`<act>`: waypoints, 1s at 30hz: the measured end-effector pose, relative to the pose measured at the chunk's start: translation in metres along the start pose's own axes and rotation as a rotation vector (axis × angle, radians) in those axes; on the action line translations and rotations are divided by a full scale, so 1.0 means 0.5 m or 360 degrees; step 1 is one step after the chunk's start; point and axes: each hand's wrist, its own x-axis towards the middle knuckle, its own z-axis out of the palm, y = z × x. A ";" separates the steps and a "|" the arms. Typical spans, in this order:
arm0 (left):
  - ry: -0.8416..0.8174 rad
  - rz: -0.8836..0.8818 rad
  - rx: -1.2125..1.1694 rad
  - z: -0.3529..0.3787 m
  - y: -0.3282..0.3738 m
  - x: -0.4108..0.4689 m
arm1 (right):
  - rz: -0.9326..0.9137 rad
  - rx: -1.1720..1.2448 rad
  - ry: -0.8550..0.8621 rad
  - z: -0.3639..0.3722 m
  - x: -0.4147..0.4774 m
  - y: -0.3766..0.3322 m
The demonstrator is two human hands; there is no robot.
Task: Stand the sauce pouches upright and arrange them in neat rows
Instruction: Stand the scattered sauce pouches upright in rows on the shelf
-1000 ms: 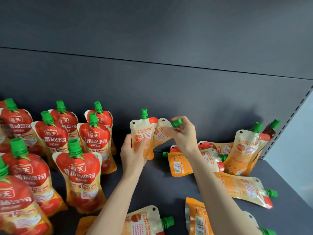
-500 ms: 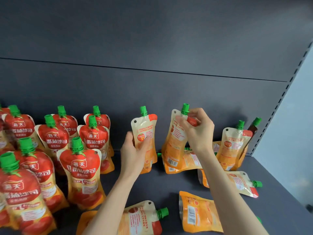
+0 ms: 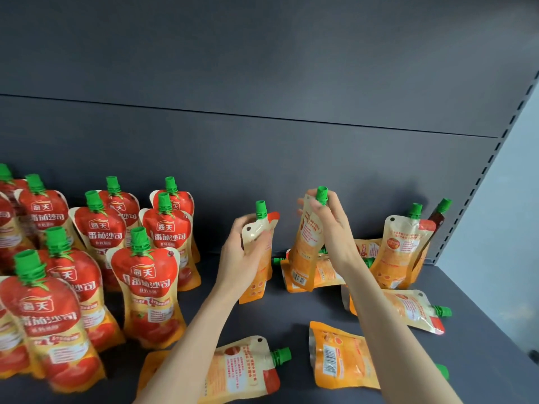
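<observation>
Head view, single entry. Left hand (image 3: 243, 259): grasps one back-facing pouch (image 3: 258, 287) round its upper body, upright, foot apparently at the shelf (image 3: 294, 312), probably so it can be turned and steadied. Right hand (image 3: 335, 228): fingers pinch a second pouch (image 3: 306, 252) at the neck below its green cap (image 3: 322, 195); the pouch hangs near vertical, likely so the base settles flat before it is let go. Left of the left hand: standing rows (image 3: 145, 287) of red-fronted pouches, caps up, labels forward. Below both hands: two pouches lying flat, one (image 3: 242, 371) under the left forearm, another (image 3: 341, 354) beside the right forearm. Right of the right hand: a third flat pouch (image 3: 405, 310), and one leaning pouch (image 3: 399, 249) against the back panel (image 3: 262, 170); more lie behind the right wrist. Open room: bare shelf between the standing rows and the left hand, seemingly the next slot. Limits: back panel behind, slotted upright (image 3: 478, 182) far right, shelf front edge out of view.
</observation>
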 end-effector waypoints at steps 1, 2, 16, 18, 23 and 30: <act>-0.0030 0.0010 -0.0043 -0.001 0.009 0.006 | 0.0017 0.0005 -0.0011 0.002 0.000 -0.001; -0.0066 0.0016 -0.0079 -0.002 0.018 0.011 | 0.0030 0.0021 -0.0023 0.003 0.001 -0.002; -0.0102 0.0125 -0.0177 -0.030 0.051 0.030 | -0.0002 0.0020 0.0147 0.014 -0.026 -0.023; -0.0029 0.0179 -0.0061 -0.033 0.049 0.024 | -0.0071 -0.0037 0.0255 0.018 -0.038 -0.025; 0.0145 0.0246 0.0074 -0.034 0.041 0.008 | -0.0133 -0.0109 0.0391 0.019 -0.062 -0.013; 0.0309 0.0179 0.0200 -0.028 0.035 -0.029 | -0.0106 -0.0186 0.0304 0.016 -0.081 0.007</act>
